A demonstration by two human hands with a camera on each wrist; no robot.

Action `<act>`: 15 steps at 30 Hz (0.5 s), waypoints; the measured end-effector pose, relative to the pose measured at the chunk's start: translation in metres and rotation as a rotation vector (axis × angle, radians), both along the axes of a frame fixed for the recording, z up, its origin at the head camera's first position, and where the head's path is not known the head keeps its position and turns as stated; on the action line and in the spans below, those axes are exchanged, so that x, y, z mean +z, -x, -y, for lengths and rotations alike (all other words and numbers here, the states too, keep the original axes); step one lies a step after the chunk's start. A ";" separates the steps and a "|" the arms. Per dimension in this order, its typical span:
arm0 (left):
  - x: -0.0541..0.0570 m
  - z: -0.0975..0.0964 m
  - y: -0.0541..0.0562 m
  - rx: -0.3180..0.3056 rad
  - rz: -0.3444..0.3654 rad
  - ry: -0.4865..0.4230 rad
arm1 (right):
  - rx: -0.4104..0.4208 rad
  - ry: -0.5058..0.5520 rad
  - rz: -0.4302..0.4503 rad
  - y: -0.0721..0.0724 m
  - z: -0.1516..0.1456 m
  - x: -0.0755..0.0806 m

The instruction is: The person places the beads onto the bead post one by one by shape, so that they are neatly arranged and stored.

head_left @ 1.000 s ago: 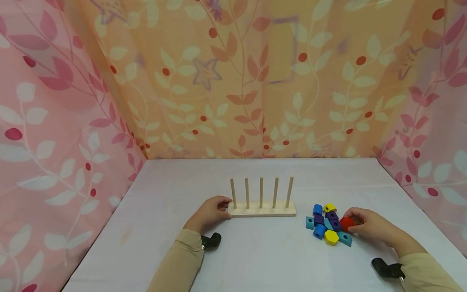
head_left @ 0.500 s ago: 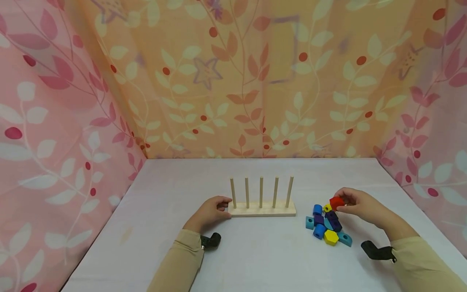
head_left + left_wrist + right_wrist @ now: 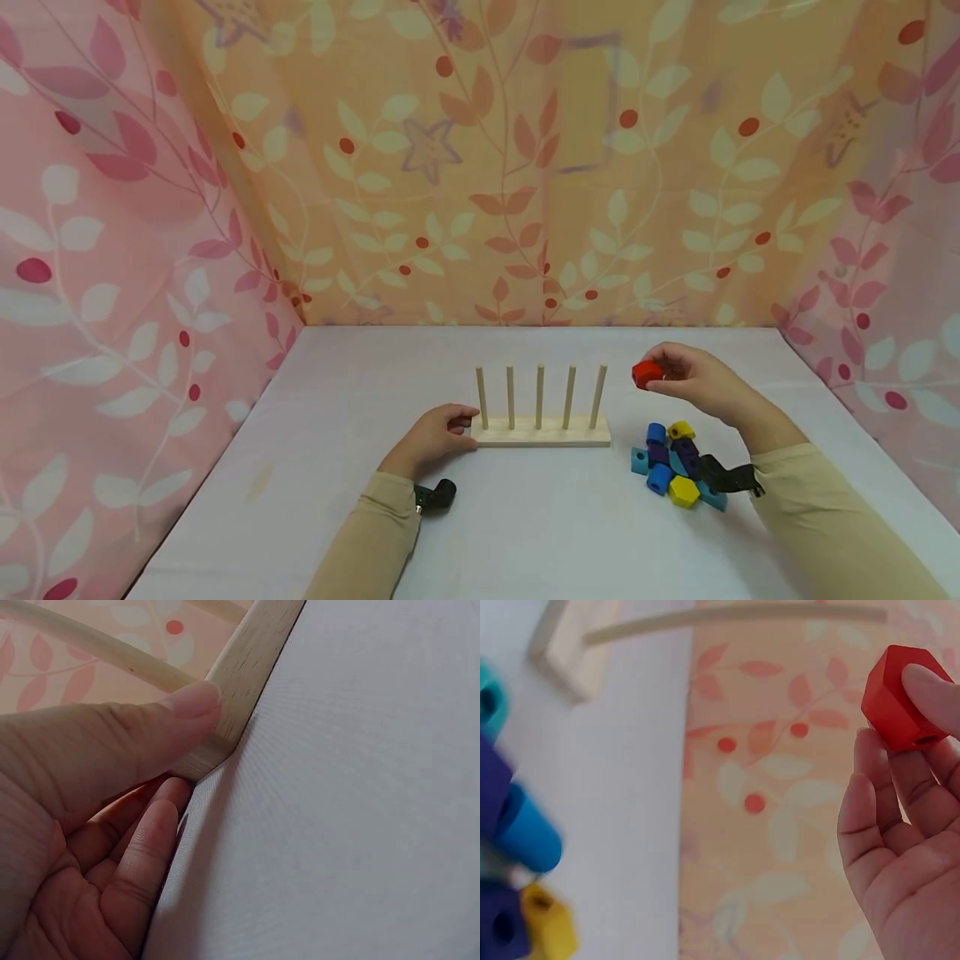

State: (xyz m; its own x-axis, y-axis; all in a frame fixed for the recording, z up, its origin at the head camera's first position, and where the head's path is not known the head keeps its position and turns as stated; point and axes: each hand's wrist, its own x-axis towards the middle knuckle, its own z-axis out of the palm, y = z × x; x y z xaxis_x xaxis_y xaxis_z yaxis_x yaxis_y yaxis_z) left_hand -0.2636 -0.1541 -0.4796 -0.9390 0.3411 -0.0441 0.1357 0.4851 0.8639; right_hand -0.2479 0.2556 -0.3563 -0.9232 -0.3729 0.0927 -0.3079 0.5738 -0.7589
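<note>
My right hand (image 3: 697,379) pinches a red six-sided bead (image 3: 647,375) in the air, to the right of the pegs. In the right wrist view the thumb lies on one face of the red bead (image 3: 900,697), and a hole shows at its lower end. My left hand (image 3: 435,437) holds the left end of a wooden peg stand (image 3: 540,433) with several upright bare pegs. The left wrist view shows the thumb (image 3: 187,705) on the corner of the wooden base (image 3: 240,682), with fingers curled by its end.
Below the right hand lies a group of loose beads: blue cylinders (image 3: 660,478), purple cubes (image 3: 657,454), teal pieces (image 3: 640,461) and a yellow hexagon (image 3: 683,492). A white-covered table (image 3: 555,533) is surrounded by patterned cloth walls (image 3: 360,208).
My right hand has lifted the red bead off the bead group and carried it up and left toward the pegs. The left hand has stayed at the stand.
</note>
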 end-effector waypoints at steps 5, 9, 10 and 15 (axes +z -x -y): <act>-0.002 0.000 0.000 -0.003 -0.003 -0.018 | 0.020 0.054 -0.040 0.005 0.021 0.014; 0.000 0.000 0.000 -0.002 -0.008 -0.012 | 0.042 0.092 -0.063 0.009 0.039 0.023; 0.000 0.000 0.000 -0.001 -0.006 -0.011 | 0.051 0.103 -0.065 0.009 0.044 0.026; 0.000 0.001 -0.001 0.009 0.018 -0.027 | 0.093 0.142 -0.075 0.015 0.068 0.031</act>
State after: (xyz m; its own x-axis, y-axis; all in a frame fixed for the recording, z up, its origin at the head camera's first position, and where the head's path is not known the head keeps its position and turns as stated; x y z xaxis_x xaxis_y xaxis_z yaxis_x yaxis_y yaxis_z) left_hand -0.2629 -0.1547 -0.4796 -0.9411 0.3341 -0.0519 0.1159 0.4630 0.8788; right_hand -0.2633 0.1876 -0.3256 -0.8741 -0.4342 0.2177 -0.4131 0.4287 -0.8035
